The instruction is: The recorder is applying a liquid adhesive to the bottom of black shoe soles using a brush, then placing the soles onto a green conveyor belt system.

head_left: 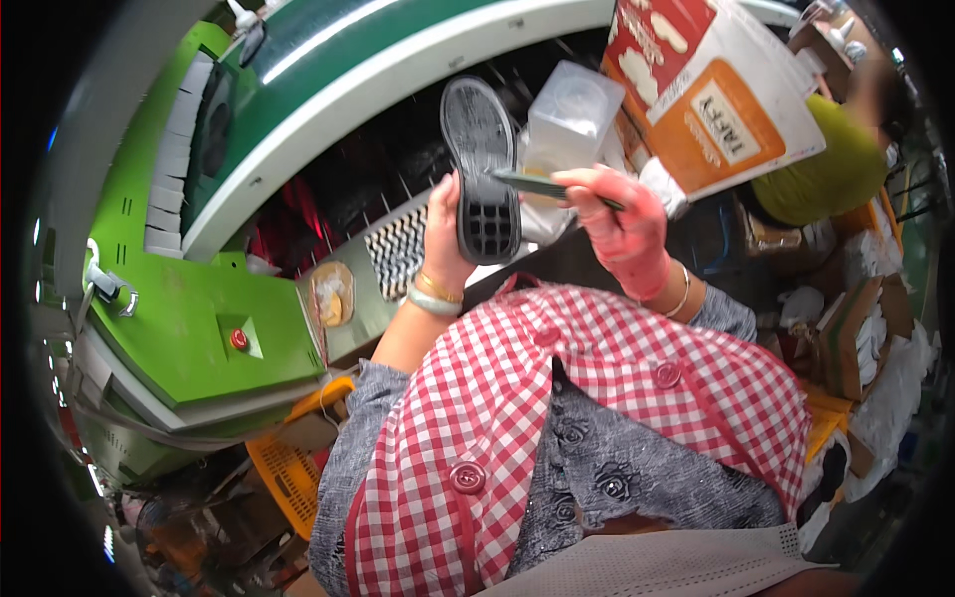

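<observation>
My left hand [443,236] grips a black shoe sole [483,164] by its edge near the heel end. The sole is held upright, its inner side facing me, with a grid of square hollows in the heel. Closed around a slim dark green tool [534,184] is my right hand [625,224], thumb and fingers pinching the handle. The tool's tip lies at the middle of the sole; whether it touches cannot be made out, nor can its exact kind.
Behind the sole runs a green machine with a white curved edge [398,62]. A clear plastic container [572,104] and a red, white and orange carton [711,99] stand at the back right. A person in yellow-green [831,164] is beyond. A red button [239,339] sits on the green panel.
</observation>
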The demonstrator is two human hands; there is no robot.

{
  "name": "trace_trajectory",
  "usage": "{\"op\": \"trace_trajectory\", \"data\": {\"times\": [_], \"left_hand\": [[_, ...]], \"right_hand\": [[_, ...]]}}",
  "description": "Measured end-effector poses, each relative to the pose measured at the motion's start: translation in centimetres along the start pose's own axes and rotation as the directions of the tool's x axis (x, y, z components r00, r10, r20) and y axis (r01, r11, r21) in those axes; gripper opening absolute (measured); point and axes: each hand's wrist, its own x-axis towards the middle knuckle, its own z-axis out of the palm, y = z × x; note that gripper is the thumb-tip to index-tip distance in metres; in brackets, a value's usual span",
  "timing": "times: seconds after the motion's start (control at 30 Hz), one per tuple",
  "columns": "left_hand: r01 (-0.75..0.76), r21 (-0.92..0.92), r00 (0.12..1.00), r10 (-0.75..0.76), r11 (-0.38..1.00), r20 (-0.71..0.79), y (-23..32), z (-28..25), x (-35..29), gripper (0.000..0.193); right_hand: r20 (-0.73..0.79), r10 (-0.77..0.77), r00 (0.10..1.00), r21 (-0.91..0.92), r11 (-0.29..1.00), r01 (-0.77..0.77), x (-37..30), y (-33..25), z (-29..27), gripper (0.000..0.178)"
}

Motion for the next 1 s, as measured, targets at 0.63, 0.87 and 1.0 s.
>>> {"op": "trace_trajectory", "data": {"times": [0.63, 0.87, 1.0], "left_hand": [[-0.318, 0.630, 0.845, 0.513, 0.708, -0.150, 14.3, -1.5, 18.0, 0.036], [0.630, 0.567, 0.526, 0.829, -0.530, 0.191, 29.8, -8.7, 9.2, 0.043], [0.844, 0.459, 0.490, 0.744, -0.276, -0.454, 33.0, -10.8, 6.5, 0.089]], "right_hand": [[-0.530, 0.384, 0.756, 0.208, 0.923, -0.323, -1.1, 4.3, -0.3, 0.026], [-0.466, 0.640, 0.611, 0.481, 0.763, -0.432, -5.2, 5.4, -1.7, 0.023], [-0.430, 0.683, 0.591, 0.514, 0.723, -0.461, -7.0, 9.9, -1.1, 0.023]]}}
